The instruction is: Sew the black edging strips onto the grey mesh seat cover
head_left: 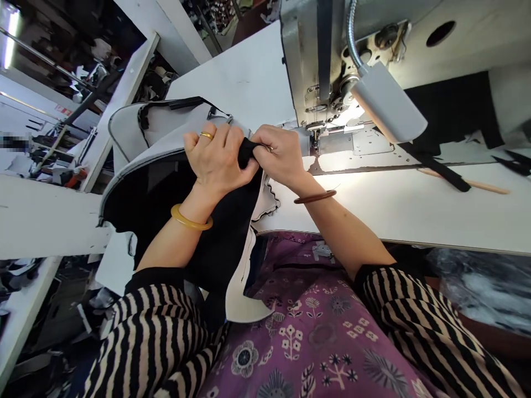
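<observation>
A large sewn fabric piece (219,237), black on the side facing me with pale grey panels and edges, hangs over the table's front edge and down onto my lap. My left hand (219,157) is closed on its upper edge, where a black fold bunches up between thumb and fingers. Right beside it, my right hand (282,155) pinches the same fold with the thumb on top. The two hands nearly touch. To their right stands a sewing machine; its needle and presser foot (316,141) are close to my right hand, with no fabric visibly under them.
A lamp (390,102) on a flexible neck lights the machine bed (369,142). Black fabric (454,110), a wooden stick (485,187) and dark scissor-like handles (514,163) lie at right. Shelves of scraps stand at left. Plastic wrapping (481,287) sits below the table.
</observation>
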Action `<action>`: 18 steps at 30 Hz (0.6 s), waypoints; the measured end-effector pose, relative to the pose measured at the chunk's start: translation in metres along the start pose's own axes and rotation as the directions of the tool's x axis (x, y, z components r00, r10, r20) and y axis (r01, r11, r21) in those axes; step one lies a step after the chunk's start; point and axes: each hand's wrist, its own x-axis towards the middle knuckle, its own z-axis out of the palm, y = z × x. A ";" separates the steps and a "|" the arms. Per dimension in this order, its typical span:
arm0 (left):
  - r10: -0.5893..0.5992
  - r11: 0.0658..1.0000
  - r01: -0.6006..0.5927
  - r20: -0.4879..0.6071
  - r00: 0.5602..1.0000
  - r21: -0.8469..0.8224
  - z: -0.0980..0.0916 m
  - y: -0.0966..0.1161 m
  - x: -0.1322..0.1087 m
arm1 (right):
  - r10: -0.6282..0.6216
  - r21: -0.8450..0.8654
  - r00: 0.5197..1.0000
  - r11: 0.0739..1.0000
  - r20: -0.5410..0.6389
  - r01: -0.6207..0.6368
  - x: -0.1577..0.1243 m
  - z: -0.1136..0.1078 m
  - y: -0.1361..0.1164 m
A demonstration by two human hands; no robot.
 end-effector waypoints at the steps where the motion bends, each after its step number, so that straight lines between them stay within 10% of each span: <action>1: 0.009 1.000 -0.009 0.003 1.000 0.001 -0.002 0.001 0.000 | -0.001 -0.030 1.000 1.000 0.004 0.002 0.000 0.002 0.000; 9: -0.073 0.995 0.073 -0.005 0.997 -0.071 -0.006 -0.008 -0.018 | 0.248 0.100 0.941 0.956 0.228 -0.276 0.032 0.026 -0.008; 18: -0.261 0.964 0.257 -0.060 0.964 -0.061 -0.002 -0.041 -0.061 | 0.294 -0.055 0.834 0.951 0.468 -0.304 0.049 0.060 -0.052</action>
